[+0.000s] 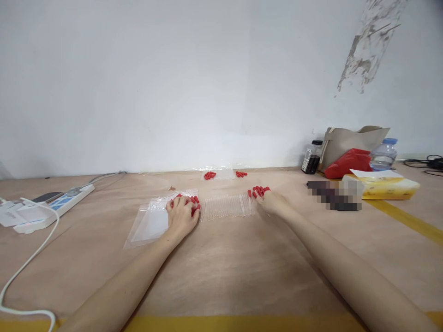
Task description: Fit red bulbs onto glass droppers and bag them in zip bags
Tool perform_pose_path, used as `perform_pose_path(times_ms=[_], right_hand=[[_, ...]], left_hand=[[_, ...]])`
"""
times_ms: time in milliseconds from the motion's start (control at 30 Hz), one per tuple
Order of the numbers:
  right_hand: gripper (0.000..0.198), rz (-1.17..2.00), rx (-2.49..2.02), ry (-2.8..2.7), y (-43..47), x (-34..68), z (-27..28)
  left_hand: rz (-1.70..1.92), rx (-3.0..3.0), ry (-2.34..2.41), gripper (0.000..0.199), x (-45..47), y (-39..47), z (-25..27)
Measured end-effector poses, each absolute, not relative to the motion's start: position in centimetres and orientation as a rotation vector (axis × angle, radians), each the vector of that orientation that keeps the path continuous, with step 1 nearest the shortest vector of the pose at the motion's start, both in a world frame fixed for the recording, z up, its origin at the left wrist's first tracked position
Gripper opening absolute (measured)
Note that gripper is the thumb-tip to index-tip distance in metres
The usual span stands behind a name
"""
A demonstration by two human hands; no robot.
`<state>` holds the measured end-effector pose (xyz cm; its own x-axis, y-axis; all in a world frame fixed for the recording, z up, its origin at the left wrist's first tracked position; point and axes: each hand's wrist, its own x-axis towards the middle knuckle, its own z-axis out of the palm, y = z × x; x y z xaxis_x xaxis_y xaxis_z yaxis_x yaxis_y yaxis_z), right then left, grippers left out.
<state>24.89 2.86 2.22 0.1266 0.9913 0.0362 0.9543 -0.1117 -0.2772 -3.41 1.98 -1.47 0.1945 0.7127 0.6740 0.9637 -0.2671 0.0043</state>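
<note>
A row of thin clear tubes point(224, 206) lies side by side on the brown table covering. At its left end my left hand point(182, 216) rests with bent fingers over a cluster of red rubber bulbs point(194, 199), on top of clear plastic bags point(152, 223). At the opposite end my right hand point(272, 203) has its fingers curled in beside more red bulbs point(258, 190); its fingertips are mostly hidden. One tube at the right of the row carries a red bulb point(249, 193) at its far end.
By the wall, small red piles point(209, 175) lie on clear plastic. To the right stand a dark bottle point(311, 159), a grey bag point(353, 140), a water bottle point(383, 154) and a yellow tissue pack point(391, 185). A power strip point(57, 210) with white cables sits left.
</note>
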Motion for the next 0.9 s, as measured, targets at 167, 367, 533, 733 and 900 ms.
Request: perform_pose_path(times_ms=[167,367,533,733,900], right_hand=[[0.026,0.097,-1.669,-2.224,0.1,25.0,1.9],[0.020,-0.174,-1.242,-2.604,-3.3,24.8,0.0],[0.017,0.055,-1.218,-2.533,-3.3,25.2,-1.0],[0.022,0.247,-1.234,-2.360,-2.6,24.4,-2.3],[0.016,0.319,-1.275,-2.289,-2.8,23.6,-2.7]], left_hand=[[-1.034,-2.180,-1.532,0.012,-2.9,0.5,-0.3],[-0.806,-2.788,-1.291,0.006,-2.0,-2.2,0.8],[-0.751,-2.762,-1.383,0.022,-1.4,-3.0,-0.1],[-0.731,-2.720,-1.381,0.018,-0.6,-2.1,-1.1],[-0.861,-2.775,-1.361,0.013,-0.1,-2.3,-1.5]])
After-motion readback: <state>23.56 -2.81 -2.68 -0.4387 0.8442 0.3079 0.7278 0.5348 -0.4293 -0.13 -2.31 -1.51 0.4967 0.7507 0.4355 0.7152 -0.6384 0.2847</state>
